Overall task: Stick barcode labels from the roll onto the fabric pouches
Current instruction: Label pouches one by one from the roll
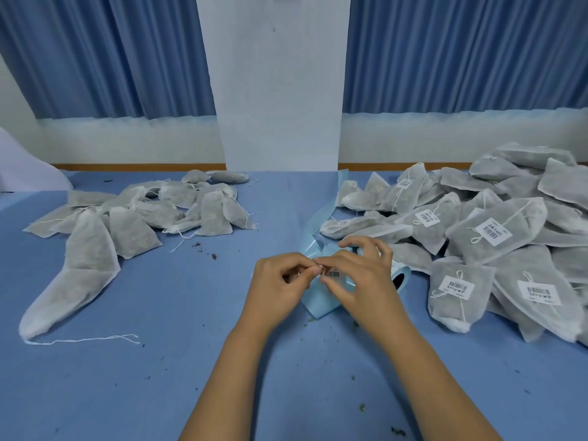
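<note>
The label roll (pixel 400 277) lies on the blue table (pixel 159 361) at centre, its light-blue backing strip (pixel 318 305) trailing out beneath my hands. My left hand (pixel 280 288) pinches the edge of a barcode label (pixel 333 274) on the strip. My right hand (pixel 359 275) holds the strip next to that label with curled fingers. Grey fabric pouches without labels (pixel 133 214) lie heaped at the left. Pouches bearing white barcode labels (pixel 496 230) are piled at the right, close to the roll.
A long pale pouch (pixel 76 281) with a loose white string (pixel 86 339) lies at the near left. Used backing strip (pixel 321 218) runs away toward a white pillar (pixel 280 90). Blue curtains hang behind. Dark crumbs dot the table.
</note>
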{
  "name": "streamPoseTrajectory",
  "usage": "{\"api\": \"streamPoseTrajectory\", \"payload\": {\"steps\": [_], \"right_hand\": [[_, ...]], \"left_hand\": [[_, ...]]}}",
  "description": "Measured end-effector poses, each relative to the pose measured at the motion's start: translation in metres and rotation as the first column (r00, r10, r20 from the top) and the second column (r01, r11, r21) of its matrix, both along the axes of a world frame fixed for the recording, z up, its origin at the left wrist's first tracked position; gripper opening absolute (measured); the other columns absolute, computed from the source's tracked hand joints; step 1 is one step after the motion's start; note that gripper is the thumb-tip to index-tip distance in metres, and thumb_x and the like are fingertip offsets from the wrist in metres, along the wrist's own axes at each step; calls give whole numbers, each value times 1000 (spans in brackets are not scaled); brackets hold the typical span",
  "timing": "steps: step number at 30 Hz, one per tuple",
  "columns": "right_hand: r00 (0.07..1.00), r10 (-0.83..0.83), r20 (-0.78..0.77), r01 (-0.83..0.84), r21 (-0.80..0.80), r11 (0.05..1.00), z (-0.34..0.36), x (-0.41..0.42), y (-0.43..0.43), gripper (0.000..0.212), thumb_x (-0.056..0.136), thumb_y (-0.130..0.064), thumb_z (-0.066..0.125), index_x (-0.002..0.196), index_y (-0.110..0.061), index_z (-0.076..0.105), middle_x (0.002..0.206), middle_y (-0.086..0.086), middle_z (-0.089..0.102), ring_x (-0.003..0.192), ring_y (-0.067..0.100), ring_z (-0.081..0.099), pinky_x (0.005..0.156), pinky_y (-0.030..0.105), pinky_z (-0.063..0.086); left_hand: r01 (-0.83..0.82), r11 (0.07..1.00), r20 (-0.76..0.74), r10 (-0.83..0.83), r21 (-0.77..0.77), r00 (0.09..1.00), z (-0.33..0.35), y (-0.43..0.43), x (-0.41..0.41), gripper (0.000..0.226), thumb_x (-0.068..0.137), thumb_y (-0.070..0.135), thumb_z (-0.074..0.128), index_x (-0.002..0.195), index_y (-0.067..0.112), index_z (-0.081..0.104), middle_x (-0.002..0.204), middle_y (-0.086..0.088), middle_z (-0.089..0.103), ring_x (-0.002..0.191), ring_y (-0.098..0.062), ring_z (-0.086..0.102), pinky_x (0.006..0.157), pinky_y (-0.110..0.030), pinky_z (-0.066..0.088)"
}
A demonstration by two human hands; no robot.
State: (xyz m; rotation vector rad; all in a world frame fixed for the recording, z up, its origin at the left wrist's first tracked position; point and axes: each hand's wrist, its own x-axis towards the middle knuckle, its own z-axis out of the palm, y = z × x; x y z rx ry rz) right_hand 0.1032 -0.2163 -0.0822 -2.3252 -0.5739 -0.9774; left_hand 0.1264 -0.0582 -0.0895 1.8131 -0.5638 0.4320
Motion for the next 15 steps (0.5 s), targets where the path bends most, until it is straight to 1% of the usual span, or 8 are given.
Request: {"api": "streamPoseTrajectory", "payload": {"steps": [1, 3, 5, 7, 9, 10, 13, 15], "right_hand": [[999, -15, 32, 14, 42, 999, 0, 0, 0, 12, 74, -19, 72, 86, -21, 75, 80, -12, 68, 99, 11, 49, 95, 32, 21], [998, -42, 50, 36, 122, 992, 2, 1, -2, 3, 72, -21, 73, 74, -20, 75, 73, -11, 68, 89, 10, 49, 90, 29, 22], [997, -77, 30, 71, 157, 985, 2, 0, -3, 5, 75, -22, 71, 72, -21, 74, 75, -12, 68, 87, 10, 50, 89, 28, 22], [996, -88, -11, 88, 210, 974, 4, -2, -4, 5, 77, -21, 68, 75, -20, 72, 86, -12, 66, 92, 8, 50, 92, 23, 21], [996, -52, -71, 69, 270, 961, 6, -4, -3, 3, 80, -19, 66, 78, -20, 69, 95, -14, 63, 99, 6, 50, 95, 19, 20], [995, -33, -96, 60, 297, 953, 7, -5, -2, 5, 82, -18, 65, 79, -21, 68, 96, -16, 63, 100, 5, 51, 96, 20, 21], [987, 3, -159, 70, 449, 891, 10, -6, -3, 16, 86, -18, 64, 77, -31, 62, 77, -19, 66, 94, 11, 56, 95, 26, 29], [988, 21, -155, 56, 481, 875, 11, -6, -7, 18, 83, -21, 67, 73, -35, 61, 66, -22, 65, 86, 8, 57, 93, 28, 31]], "left_hand": [[6, 1000, -2, -6, -9, 1000, 0, 0, -1, 12, 82, 14, 69, 70, 17, 71, 56, 14, 59, 50, -1, 45, 54, -11, 33], [12, 1000, -13, -12, -13, 1000, 0, 0, -2, 12, 82, 16, 69, 70, 18, 71, 57, 14, 60, 51, -5, 46, 54, -13, 34], [12, 1000, -13, -12, 4, 1000, 1, -1, -4, 15, 84, 12, 71, 71, 19, 71, 60, 13, 62, 52, -12, 48, 53, -18, 36], [1, 1000, -6, -1, -2, 1000, 2, -2, -5, 16, 85, 9, 72, 71, 17, 71, 64, 12, 63, 52, -20, 48, 52, -21, 36], [-8, 999, -16, 7, -50, 1000, 4, -3, -6, 16, 84, 8, 74, 70, 16, 71, 65, 11, 63, 46, -11, 41, 49, -17, 31], [5, 996, -46, -9, -87, 999, 5, -3, -7, 17, 83, 8, 74, 69, 18, 72, 65, 11, 63, 45, -7, 39, 48, -14, 30], [92, 964, -139, -130, -251, 982, 9, -2, -13, 15, 81, 19, 71, 66, 22, 72, 67, 4, 68, 41, -8, 37, 43, -15, 31], [138, 927, -108, -186, -348, 977, 13, -1, -16, 13, 81, 27, 68, 72, 19, 74, 77, 0, 74, 38, -8, 36, 42, -17, 34]]}}
